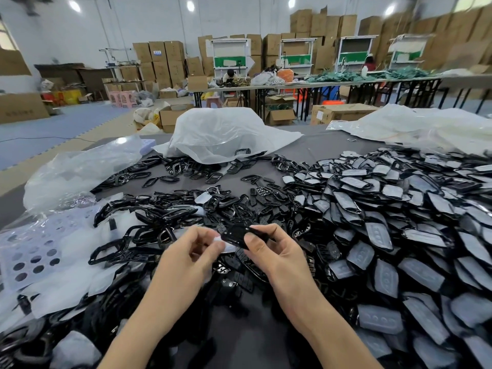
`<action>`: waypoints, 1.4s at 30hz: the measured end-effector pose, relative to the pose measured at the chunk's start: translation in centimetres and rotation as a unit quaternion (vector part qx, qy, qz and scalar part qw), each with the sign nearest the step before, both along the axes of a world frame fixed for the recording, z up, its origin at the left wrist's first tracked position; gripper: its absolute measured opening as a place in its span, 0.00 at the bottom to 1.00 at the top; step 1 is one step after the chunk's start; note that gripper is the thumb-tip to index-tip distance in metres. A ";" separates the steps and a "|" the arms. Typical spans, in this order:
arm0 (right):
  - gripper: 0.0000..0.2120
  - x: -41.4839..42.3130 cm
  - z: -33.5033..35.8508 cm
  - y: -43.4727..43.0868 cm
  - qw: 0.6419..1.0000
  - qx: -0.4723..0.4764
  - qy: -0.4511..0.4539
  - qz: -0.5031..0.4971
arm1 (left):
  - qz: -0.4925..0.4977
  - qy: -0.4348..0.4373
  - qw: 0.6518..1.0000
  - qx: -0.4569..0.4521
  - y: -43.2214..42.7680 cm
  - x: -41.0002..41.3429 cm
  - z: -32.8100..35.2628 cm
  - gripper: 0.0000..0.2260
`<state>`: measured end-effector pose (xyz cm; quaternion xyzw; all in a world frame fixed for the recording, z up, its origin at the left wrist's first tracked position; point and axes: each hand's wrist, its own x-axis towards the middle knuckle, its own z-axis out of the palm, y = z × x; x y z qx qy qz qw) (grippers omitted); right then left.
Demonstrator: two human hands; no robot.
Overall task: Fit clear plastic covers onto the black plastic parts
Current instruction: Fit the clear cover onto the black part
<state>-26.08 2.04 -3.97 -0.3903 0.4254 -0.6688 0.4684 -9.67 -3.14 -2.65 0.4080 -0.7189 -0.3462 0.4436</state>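
A: What lies around the fingers?
B: There are frames (138,235) just left, a pile (399,222) right and a bag (226,131) far beyond. Bare table (191,185) shows before the bag.
A: And the fingers?
B: The right hand (269,251) pinches the part (235,234); the left hand (191,251) pinches the cover (223,243), which touches it.

Both forearms are seen bare. The left is brought in from about 7 o'clock and the right from about 5 o'clock, and both are angled inward so that the hands meet just below the centre. The left hand (191,253) is held with its fingers curled, and the edge of a clear cover (226,246) is pinched between thumb and forefinger. The right hand (274,253) is curled round a black part (235,235), with the thumb laid flat on top. The two hands are held just beside each other, thumbs nearly touching.
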 end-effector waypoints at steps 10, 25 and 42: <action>0.16 0.0 0.5 0.0 0.989 0.007 -0.145 0.037 | 0.023 0.029 0.999 -0.003 1.0 -0.4 -1.2 0.07; 0.15 -0.2 0.9 0.3 0.984 0.015 -0.145 0.098 | 0.056 0.056 0.997 0.005 1.8 -0.8 -1.1 0.02; 0.09 0.4 0.8 0.3 0.996 0.008 -0.061 0.063 | 0.028 0.129 0.988 0.083 1.8 -1.0 -0.5 0.06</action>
